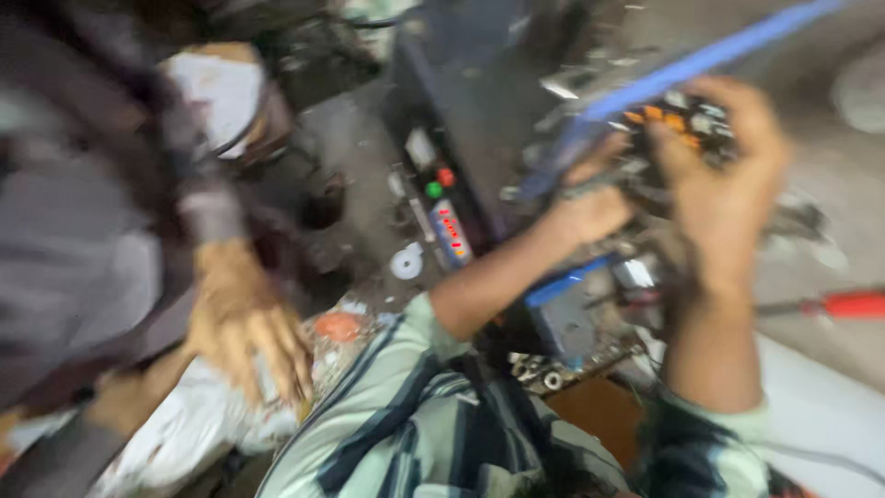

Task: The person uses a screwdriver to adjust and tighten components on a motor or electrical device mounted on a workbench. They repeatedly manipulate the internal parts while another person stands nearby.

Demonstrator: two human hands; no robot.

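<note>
- right hand [724,198] is wrapped over the top of a small circuit board [687,120], fingers curled round its far edge; the grip looks closed on it, though blur hides the fingertips.
- left hand [590,207] holds the same board from the near side and below, fist closed against it.
- the board is held up between both hands, above a cluttered worktop [830,175], with orange and pale parts showing on its top face.
- judged from this, the board is light and stiff but fragile: the small parts would snap or bend under pressure, so the bare edges are the safer hold, not the populated face.
- a blue strip [701,60] runs diagonally just behind the hands, seemingly touching the board; too blurred to tell.
- below the hands sits a blue-edged metal box [567,309], with loose small metal pieces near it.
- a red-handled screwdriver [853,304] lies to the right, apart from the hands.
- another person's hand [249,332] rests on white bags at the left, well apart.
</note>
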